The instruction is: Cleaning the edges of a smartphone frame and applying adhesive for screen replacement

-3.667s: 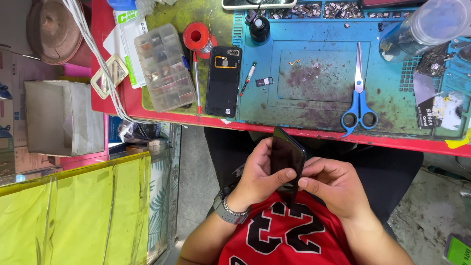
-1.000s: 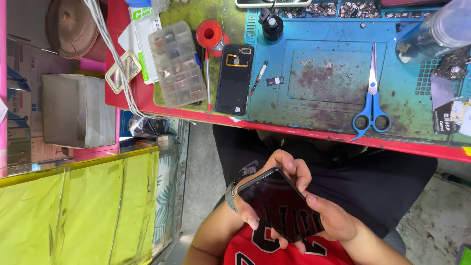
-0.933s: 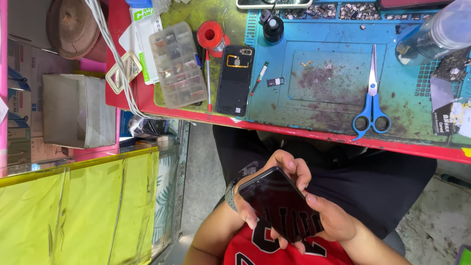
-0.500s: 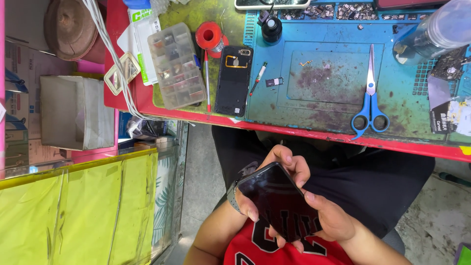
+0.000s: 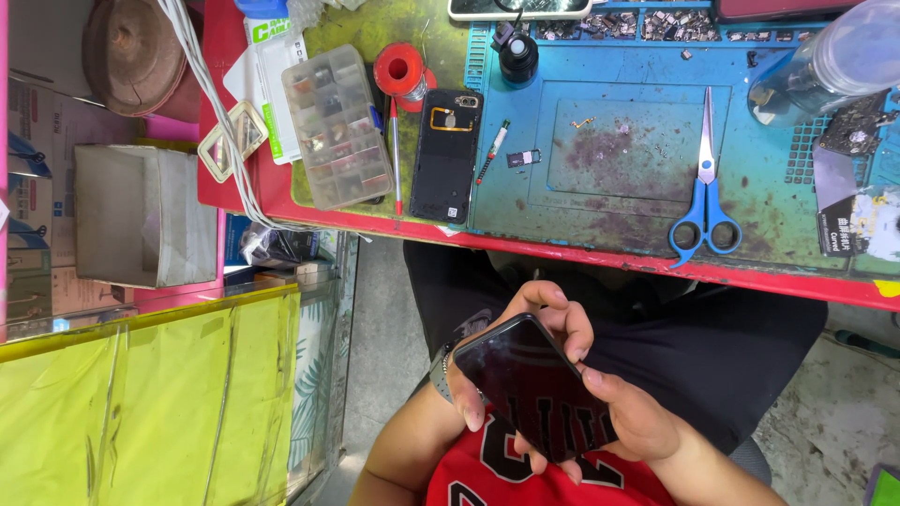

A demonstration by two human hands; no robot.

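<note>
A black smartphone (image 5: 530,389) with a dark, blank screen faces up over my lap, below the table's red edge (image 5: 600,255). My left hand (image 5: 548,314) cups it from behind, fingers curled over its top edge and thumb on its left side. A wristwatch (image 5: 441,361) sits on that wrist. My right hand (image 5: 637,422) grips the phone's lower right side, thumb on the edge of the glass. I wear a red jersey (image 5: 487,473) and dark shorts.
On the table's blue work mat (image 5: 609,150) lie blue-handled scissors (image 5: 705,197), a black phone back cover (image 5: 446,155), a clear parts box (image 5: 337,126), a red solder spool (image 5: 401,70) and a plastic bottle (image 5: 834,56). A cardboard box (image 5: 141,215) stands at left.
The phone, earlier held on edge between both hands, has been turned so its dark screen faces up. Over the last second both hands kept their grip with only slight shifts.
</note>
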